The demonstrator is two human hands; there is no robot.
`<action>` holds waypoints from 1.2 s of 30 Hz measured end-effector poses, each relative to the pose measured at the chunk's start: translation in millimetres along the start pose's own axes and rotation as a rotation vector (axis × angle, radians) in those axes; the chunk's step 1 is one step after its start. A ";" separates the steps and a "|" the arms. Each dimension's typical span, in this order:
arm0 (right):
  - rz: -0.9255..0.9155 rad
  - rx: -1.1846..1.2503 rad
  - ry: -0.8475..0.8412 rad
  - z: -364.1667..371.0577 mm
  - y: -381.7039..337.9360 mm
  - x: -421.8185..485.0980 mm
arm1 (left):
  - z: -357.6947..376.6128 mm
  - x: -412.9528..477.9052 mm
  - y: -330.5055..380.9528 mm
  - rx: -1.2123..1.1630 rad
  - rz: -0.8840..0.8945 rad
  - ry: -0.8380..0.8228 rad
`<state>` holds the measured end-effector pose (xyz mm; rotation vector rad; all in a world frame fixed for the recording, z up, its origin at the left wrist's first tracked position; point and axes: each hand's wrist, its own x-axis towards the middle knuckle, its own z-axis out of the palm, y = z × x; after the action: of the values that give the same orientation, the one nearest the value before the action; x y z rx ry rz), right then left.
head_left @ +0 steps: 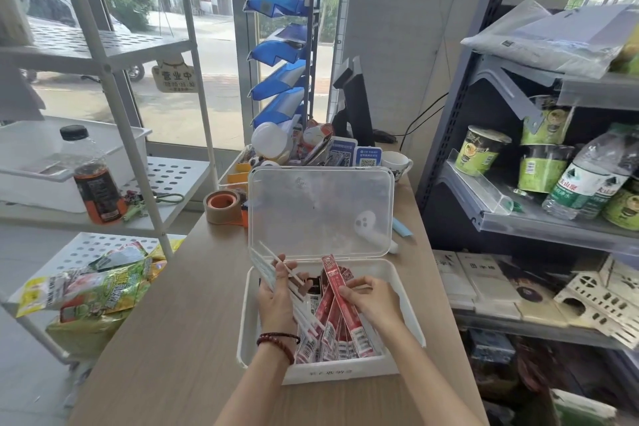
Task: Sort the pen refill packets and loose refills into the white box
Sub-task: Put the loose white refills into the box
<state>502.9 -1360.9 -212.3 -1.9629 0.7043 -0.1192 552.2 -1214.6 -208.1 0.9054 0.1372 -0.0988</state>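
The white box (pixel 406 304) stands open on the wooden table, its clear lid (pixel 320 211) propped upright behind it. Several red refill packets (pixel 340 332) lie fanned inside. My left hand (pixel 278 297) is over the box's left side, shut on a bunch of loose white refills (pixel 273 261) that stick up and to the left. My right hand (pixel 371 299) is over the box's middle, its fingers pinching one long red refill packet (pixel 333 278) that rises from the pile. Parts of the packets under both hands are hidden.
Behind the box stand a roll of brown tape (pixel 221 206), a cluttered desk organiser (pixel 294 145) and a white mug (pixel 397 162). A white rack (pixel 114 86) with a bottle (pixel 93 180) is on the left. Grey shelves (pixel 539 221) with cup noodles are on the right.
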 end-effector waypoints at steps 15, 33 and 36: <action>-0.172 -0.160 -0.028 19.4 -0.5 -10.9 | -2.1 3.3 -9.7 0.117 -0.084 -0.071; -0.252 0.144 -0.099 -2.1 -11.8 -26.3 | -3.2 -3.9 -19.1 0.544 -0.195 -0.296; -0.261 0.082 -0.079 2.4 -18.6 -26.4 | -3.0 -4.9 -21.5 0.531 -0.222 -0.300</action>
<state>489.9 -1339.1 -192.1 -1.9612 0.3836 -0.2246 544.1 -1225.2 -225.9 1.3901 -0.0748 -0.4931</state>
